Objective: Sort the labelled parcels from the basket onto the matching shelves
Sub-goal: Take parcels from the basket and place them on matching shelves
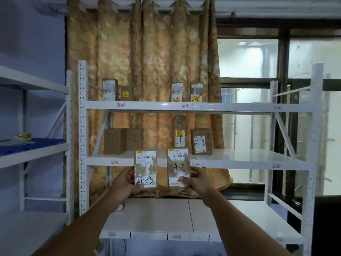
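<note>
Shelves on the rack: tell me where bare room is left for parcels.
The bottom shelf is bare almost throughout, bar a small item at its left rear. The middle shelf is bare from the 3-3 box to the right upright. Crowded: left and centre of it and the top shelf.

Both forearms are stretched forward and raised. The left parcel is gripped low by the left hand, the right parcel by the right hand, thumbs in front.

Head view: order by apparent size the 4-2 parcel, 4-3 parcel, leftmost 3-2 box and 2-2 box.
1. 4-2 parcel and 4-3 parcel: alike; both held nearest the camera, so true size unsure.
2. leftmost 3-2 box
3. 2-2 box
</note>
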A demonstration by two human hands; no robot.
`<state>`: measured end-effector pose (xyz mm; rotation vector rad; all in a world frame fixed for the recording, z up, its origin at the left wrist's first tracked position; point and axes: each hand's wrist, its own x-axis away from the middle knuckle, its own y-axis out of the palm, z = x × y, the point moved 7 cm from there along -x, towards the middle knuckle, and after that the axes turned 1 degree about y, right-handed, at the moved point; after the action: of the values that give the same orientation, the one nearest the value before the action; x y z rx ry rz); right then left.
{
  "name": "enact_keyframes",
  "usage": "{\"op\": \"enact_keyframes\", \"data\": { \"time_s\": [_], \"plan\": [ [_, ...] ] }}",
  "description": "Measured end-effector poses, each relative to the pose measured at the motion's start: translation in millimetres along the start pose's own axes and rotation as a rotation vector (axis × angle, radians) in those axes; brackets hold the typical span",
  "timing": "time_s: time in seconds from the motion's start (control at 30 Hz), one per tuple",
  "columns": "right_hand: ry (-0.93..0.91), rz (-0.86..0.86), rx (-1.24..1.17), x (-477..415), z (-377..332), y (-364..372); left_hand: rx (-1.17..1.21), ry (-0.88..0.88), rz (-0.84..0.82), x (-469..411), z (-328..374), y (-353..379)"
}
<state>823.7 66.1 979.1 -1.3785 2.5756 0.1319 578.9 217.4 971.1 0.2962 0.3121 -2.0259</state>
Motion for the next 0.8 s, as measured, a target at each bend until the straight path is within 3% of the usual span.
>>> {"op": "enact_keyframes", "data": {
  "time_s": [0.17, 0.8],
  "plan": [
    [-0.02, 0.066, 0.031, -17, -8, -53, -0.032, -0.004, -0.071, -32, -2, 50],
    [0.224, 0.179, 0.024, -52, 132, -321, -0.143, -0.163, -0.192, -49, -114, 292]
  ]
}}
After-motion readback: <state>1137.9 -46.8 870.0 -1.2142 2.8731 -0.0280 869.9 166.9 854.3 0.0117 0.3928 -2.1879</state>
